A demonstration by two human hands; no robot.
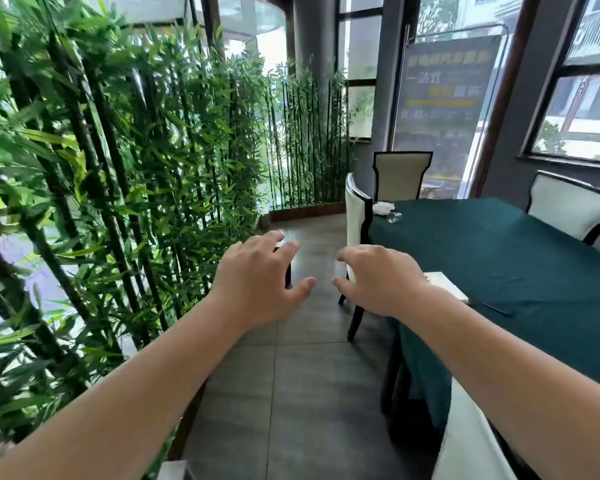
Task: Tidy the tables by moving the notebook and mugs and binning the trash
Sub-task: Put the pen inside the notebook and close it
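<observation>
Both hands are held out in front over the grey floor tiles (309, 393), palms down, nothing gripped. Left hand (260, 282): grip loose, fingers spread & slightly curled, empty. Right hand (378, 278): same, fingers curled down, thumb out twd the left thumb, empty; the two thumbs are near but apart.

Surface (499, 258) w/ dark green cloth is seen at right. On its near left edge a white notebook (445, 285) lies flat, partly hidden behind the right wrist; a dark pen-like item (496, 308) lies just beside it on the cloth. At the far left corner crumpled white trash (383, 207) is seen, w/ a bit of clear wrapper (395, 216) just beside it. Mugs can't be made out.

Chairs w/ white pads & dark frames are set round the surface: one (355, 216) at the left side, one (400, 174) at the far end, one (568, 209) at the right. Bamboo screen (118, 168) fills the left side. A dark sign board (444, 95) stands by the windows (582, 109) at the back.
</observation>
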